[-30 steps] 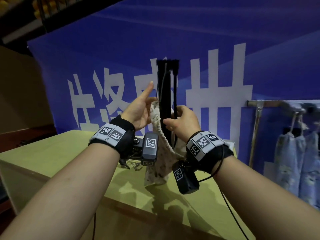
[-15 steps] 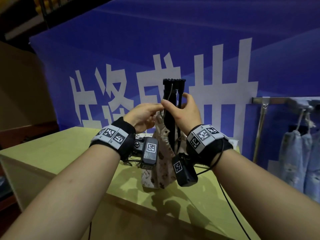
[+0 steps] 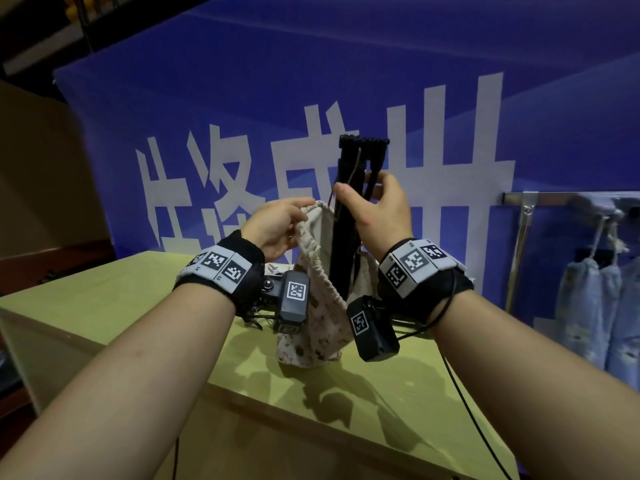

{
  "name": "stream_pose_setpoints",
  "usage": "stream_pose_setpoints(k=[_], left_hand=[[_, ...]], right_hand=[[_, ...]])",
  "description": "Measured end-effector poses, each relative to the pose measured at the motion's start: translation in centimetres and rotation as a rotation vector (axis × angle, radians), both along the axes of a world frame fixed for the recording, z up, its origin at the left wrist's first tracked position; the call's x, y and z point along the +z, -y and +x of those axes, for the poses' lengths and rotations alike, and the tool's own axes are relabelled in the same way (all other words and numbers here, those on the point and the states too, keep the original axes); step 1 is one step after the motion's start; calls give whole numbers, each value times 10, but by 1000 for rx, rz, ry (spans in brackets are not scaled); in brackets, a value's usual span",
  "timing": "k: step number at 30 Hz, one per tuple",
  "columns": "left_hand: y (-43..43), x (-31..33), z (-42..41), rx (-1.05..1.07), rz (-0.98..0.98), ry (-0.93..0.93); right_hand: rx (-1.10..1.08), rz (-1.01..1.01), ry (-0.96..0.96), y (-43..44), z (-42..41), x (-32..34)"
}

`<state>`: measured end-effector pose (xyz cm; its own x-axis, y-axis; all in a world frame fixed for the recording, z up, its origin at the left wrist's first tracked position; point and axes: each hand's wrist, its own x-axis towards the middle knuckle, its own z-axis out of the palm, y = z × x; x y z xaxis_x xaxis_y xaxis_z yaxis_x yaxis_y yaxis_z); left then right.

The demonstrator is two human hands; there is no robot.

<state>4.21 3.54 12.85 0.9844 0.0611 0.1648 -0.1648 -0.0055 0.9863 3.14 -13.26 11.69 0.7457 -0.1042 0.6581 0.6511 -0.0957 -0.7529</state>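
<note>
The blue banner (image 3: 242, 81) hangs far behind both grips. The yellow-green table (image 3: 104, 306) lies below them and carries the weight, so the hands only steer. The patterned drawstring bag (image 3: 322, 341) stands on the table under the hands, mouth up. The folded black tripod (image 3: 344, 258) stands upright inside it, its upper half above the rim. The right hand (image 3: 379, 213) is closed around the tripod legs near the top, I think to guide it. The left hand (image 3: 273, 226) pinches the bag rim just left of the tripod, keeping the mouth wide. A thin cord (image 3: 354, 171) passes beside the right thumb; whether the thumb holds it, I cannot tell. The bag hides the tripod's lower end, and 2 wrist devices cover some cloth.
</note>
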Motion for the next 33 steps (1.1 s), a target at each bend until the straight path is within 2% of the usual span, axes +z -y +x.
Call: stream_pose_setpoints(k=[5, 9, 12, 15, 18, 22, 25, 29, 31, 33], left_hand=[[1, 2, -4, -76, 11, -31], [8, 10, -9, -174, -38, 10], [8, 10, -12, -107, -49, 27], [13, 14, -19, -149, 101, 33], [16, 19, -19, -111, 232, 54], [13, 20, -14, -43, 192, 47], [12, 19, -14, -12, 124, 38], [10, 20, -15, -12, 115, 44], [10, 20, -17, -3, 117, 58], [11, 21, -19, 27, 125, 87]], right_hand=[[53, 115, 2, 2, 1, 0], [126, -39, -51, -2, 6, -11], [129, -99, -87, -2, 7, -16], [156, -192, -104, -3, 4, -18], [188, -202, -109, -5, 1, -18], [142, -283, -100, 5, 3, -18], [81, -421, -215, 14, 8, -28], [22, -825, -366, 18, 19, -50], [-49, -809, -377, 20, 22, -53], [-43, -666, -394, 21, 24, -51]])
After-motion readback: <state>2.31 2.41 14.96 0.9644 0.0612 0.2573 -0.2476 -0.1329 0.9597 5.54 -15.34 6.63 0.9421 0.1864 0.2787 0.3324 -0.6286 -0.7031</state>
